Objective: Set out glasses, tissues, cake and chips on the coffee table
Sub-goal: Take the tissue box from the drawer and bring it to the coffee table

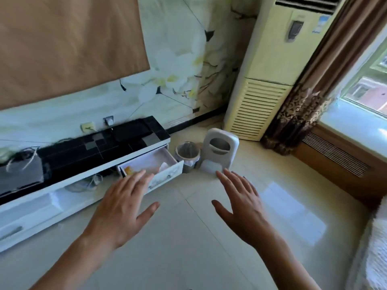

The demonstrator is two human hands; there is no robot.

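we see both hands stretched out in front of us above the pale glossy tiled floor (188,237), palms down. the left hand (123,206) is spread wide, fingers straight, and it holds nothing; its fingertips overlap the front edge of the open white drawer (155,164) in the picture, though we cannot tell whether they touch it. the right hand (240,206) is also spread wide and holds nothing, hovering over the floor with its fingertips just below the white plastic appliance with an oval opening (219,151).

the drawer is pulled out at the right end of the long low cabinet with a black glossy top and white front (94,147). inside the drawer we make out something orange (128,170) at the left end and something white and crumpled (164,165) towards the right; the blur keeps us from saying which of the task's things these are, and no glasses, cake or chips can be told apart anywhere.

just right of the drawer stands a small grey waste bin with a white liner (187,153), touching or nearly touching the white appliance. behind them rises a tall cream floor-standing air conditioner (270,80), with a brown patterned curtain (303,109) and a window (366,84) to its right. a tan roller screen (62,42) hangs on the flowered wall (178,59).
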